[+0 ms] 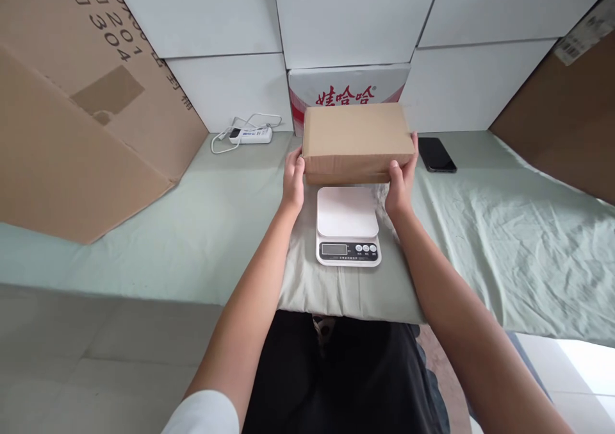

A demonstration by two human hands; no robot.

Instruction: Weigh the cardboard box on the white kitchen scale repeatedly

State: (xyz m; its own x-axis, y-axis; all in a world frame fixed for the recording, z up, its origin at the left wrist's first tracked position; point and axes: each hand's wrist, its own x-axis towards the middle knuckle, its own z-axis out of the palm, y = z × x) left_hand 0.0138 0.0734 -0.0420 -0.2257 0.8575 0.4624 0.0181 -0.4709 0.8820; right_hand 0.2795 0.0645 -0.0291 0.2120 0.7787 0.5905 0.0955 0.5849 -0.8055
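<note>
Cardboard box (356,140): a plain brown carton, shut, held level in the air just beyond the far edge of the scale, in the middle of the table. It is apart from the platform below, not resting on it. Its contents cannot be seen.

Left hand (293,181): pressed flat against the box's left end, fingers wrapped up the side, gripping it.

Right hand (402,179): clamped on the box's right end in the same way, thumb towards the near face. Judging by the even grip at both ends, the two hands share the weight so the box stays level.

Kitchen scale (348,225): a white digital scale with a bare square platform, its display and buttons facing the near side. It sits on the cloth between the two forearms, directly near of the box.

Green cloth (504,229): a pale, wrinkled sheet covering the table, folded over the near edge.

Phone (436,154): dark, lying screen-up on the cloth just right of the box.

Power strip (250,134): white, with a looped cable, at the far left against the wall.

Printed carton (348,89): white with red characters, standing behind the held box; closed.

Large cardboard sheets (81,107): leaning at the left, another at the far right.
</note>
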